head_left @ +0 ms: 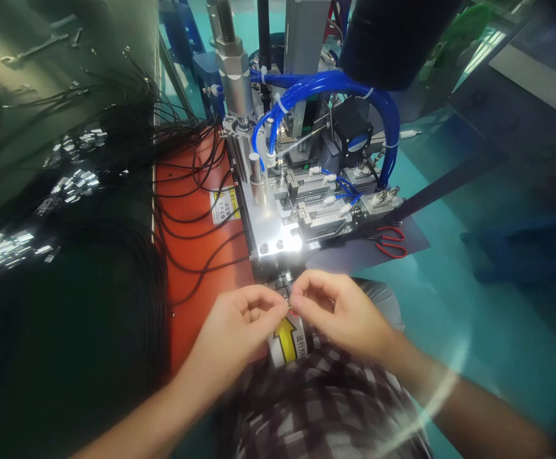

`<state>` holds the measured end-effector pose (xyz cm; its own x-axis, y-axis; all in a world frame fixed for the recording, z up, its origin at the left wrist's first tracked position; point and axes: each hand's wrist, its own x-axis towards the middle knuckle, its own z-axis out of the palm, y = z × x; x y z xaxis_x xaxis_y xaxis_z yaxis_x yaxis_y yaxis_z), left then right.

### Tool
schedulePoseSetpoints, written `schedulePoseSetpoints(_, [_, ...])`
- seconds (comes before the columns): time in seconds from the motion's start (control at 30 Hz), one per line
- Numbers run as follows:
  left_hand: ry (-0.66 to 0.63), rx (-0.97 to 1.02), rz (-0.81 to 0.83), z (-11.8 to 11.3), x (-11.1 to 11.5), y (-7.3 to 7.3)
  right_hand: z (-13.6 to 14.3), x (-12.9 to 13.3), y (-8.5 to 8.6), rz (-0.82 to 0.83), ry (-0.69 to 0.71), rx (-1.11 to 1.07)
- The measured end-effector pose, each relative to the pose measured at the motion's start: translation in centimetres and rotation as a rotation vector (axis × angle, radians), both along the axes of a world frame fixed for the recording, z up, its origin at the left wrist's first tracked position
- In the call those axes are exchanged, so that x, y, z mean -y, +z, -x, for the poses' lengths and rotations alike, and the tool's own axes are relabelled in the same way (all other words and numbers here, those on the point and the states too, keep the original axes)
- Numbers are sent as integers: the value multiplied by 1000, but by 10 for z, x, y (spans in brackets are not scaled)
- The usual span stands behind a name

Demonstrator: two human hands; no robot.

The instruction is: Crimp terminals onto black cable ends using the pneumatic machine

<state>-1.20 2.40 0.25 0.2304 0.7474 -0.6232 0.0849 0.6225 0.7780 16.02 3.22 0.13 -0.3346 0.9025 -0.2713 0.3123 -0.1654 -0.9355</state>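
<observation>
My left hand (240, 322) and my right hand (342, 312) meet fingertip to fingertip in front of the machine. Both are closed in a pinch. Between the fingertips a tiny, thin, shiny bit shows, too small for me to name. Just beneath them is a white cylinder (301, 357) bearing a yellow arrow (286, 338) and printed characters. Beyond the fingers stands the metal machine (268, 226), with slides, fittings and a bundle of blue air hoses (326, 81) arching over it.
Many black cables (187, 166) trail over the orange surface (201, 268) at left, several with shiny ends. A warning label (225, 204) sits beside the machine. Red-handled pliers (393, 242) lie at its right. A wrench (34, 51) is at upper left. A dark cylinder (383, 44) hangs overhead.
</observation>
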Motion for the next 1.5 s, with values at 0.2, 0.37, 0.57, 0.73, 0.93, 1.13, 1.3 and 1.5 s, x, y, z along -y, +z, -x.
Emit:
schedulePoseSetpoints(0.2, [-13, -13, 5, 1, 1, 0, -3, -1, -4, 88, 5, -66])
schedulePoseSetpoints(0.37, [-39, -36, -64, 1, -1, -2, -2, -1, -5, 35, 28, -78])
schedulePoseSetpoints(0.57, [-163, -268, -432, 7, -6, -6, 0, -9, -11, -11, -50, -133])
schedulePoseSetpoints(0.73, [-221, -458, -761, 15, -11, -22, -2, -17, -28, -10, -103, -146])
schedulePoseSetpoints(0.93, [-305, -583, -1123, 16, -11, -38, 1, -18, -43, -23, -163, -123])
schedulePoseSetpoints(1.13, [-381, -751, -1221, 17, -7, -42, 2, -21, -49, -28, -182, -110])
schedulePoseSetpoints(1.3, [-420, -796, -1211, 16, -6, -44, 2, -23, -51, -24, -192, -108])
schedulePoseSetpoints(1.5, [-421, -845, -1176, 17, -2, -52, 2, -21, -53, -26, -197, -120])
